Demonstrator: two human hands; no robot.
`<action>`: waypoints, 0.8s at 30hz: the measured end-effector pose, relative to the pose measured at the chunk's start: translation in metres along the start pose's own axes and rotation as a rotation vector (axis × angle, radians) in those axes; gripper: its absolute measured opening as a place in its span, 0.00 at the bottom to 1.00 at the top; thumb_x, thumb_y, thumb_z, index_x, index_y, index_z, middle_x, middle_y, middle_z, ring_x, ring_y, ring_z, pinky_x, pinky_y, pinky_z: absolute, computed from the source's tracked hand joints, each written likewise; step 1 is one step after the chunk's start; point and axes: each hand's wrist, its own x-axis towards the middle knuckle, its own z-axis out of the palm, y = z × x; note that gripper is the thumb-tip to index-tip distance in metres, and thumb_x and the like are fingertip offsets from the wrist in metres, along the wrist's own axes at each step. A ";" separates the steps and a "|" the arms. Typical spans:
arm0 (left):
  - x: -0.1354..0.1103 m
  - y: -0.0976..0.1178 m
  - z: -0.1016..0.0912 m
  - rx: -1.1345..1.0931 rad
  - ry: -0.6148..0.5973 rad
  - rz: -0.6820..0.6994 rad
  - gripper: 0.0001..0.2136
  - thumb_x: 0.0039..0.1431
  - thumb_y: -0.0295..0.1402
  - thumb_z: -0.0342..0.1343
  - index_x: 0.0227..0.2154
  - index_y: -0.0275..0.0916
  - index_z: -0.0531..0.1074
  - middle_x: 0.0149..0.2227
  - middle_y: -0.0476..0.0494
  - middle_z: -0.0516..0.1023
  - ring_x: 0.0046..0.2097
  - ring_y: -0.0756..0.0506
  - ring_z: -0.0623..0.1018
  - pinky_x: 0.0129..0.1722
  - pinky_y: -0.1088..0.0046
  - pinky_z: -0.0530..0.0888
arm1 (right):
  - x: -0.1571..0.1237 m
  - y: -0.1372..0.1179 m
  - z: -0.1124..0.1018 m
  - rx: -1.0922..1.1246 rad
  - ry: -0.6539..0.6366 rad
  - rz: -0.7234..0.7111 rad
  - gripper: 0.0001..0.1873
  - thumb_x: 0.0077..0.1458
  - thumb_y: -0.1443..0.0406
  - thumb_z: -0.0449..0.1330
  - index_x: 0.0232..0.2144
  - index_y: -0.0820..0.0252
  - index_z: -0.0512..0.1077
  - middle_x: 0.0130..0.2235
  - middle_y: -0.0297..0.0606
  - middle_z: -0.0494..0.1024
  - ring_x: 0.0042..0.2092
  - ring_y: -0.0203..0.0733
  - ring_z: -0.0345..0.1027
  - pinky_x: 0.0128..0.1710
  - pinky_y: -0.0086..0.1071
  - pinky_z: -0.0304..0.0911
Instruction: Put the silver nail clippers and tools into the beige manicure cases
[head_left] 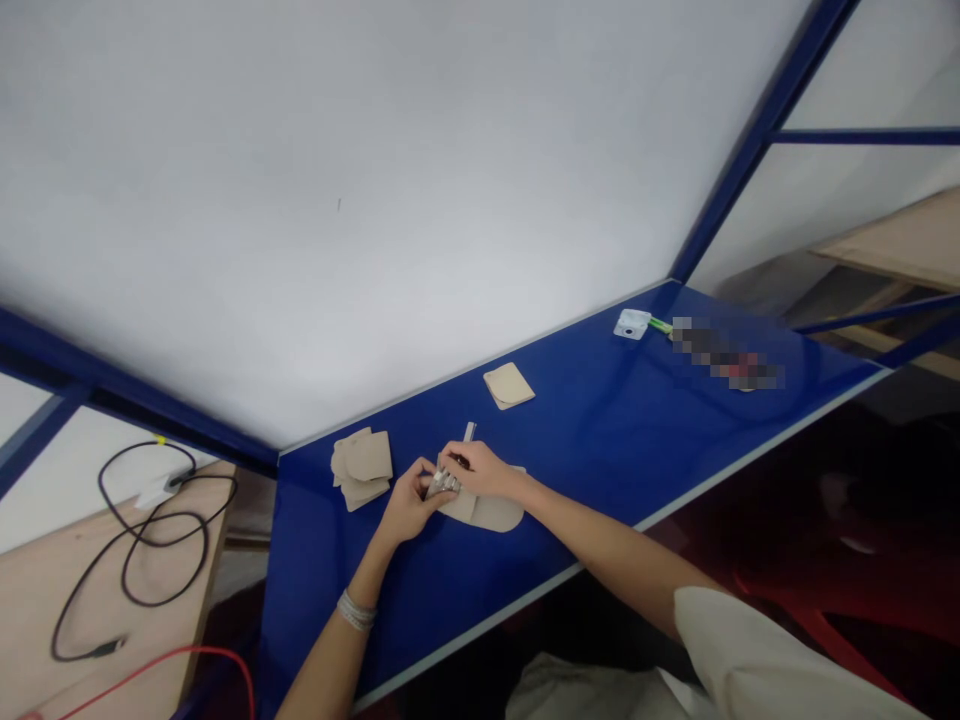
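Note:
My left hand (409,508) is closed around a small silvery ridged thing (444,484), too small to name. Bent over it from the right, my right hand (480,468) has its fingers pinched at the top of the thing. A bit of something dark shows under those fingers; what they grip is partly hidden. Below both hands lies a flat beige piece with a rounded end (499,513), partly covered by my right hand and wrist. A thin whitish strip (470,432) sticks out just beyond my right hand.
Several beige flat pieces (367,460) lie piled on the blue table (585,440) at left. Another beige piece (510,385) rests near the back edge. Farther right are a white card-like item (632,323) and a blurred-out object (724,355). A black cable (169,540) coils on a wooden surface.

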 end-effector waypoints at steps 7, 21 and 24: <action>0.000 0.002 0.000 0.008 -0.046 0.002 0.19 0.48 0.35 0.65 0.35 0.37 0.61 0.21 0.57 0.68 0.22 0.56 0.63 0.23 0.81 0.57 | -0.003 -0.004 0.004 -0.090 0.073 0.022 0.16 0.57 0.54 0.55 0.27 0.60 0.71 0.27 0.33 0.75 0.28 0.33 0.65 0.28 0.26 0.54; 0.001 0.009 0.000 -0.016 -0.056 -0.048 0.20 0.47 0.36 0.66 0.38 0.35 0.64 0.23 0.52 0.75 0.23 0.51 0.74 0.27 0.75 0.73 | 0.001 0.000 0.002 -0.038 0.173 0.073 0.16 0.56 0.55 0.56 0.25 0.60 0.71 0.23 0.30 0.70 0.25 0.31 0.58 0.26 0.26 0.53; 0.001 0.010 0.000 -0.006 -0.057 -0.046 0.20 0.46 0.36 0.67 0.38 0.35 0.65 0.23 0.52 0.75 0.22 0.52 0.74 0.26 0.76 0.72 | 0.002 0.002 0.001 -0.021 0.182 0.079 0.16 0.55 0.54 0.57 0.25 0.60 0.72 0.23 0.30 0.71 0.25 0.31 0.59 0.26 0.27 0.53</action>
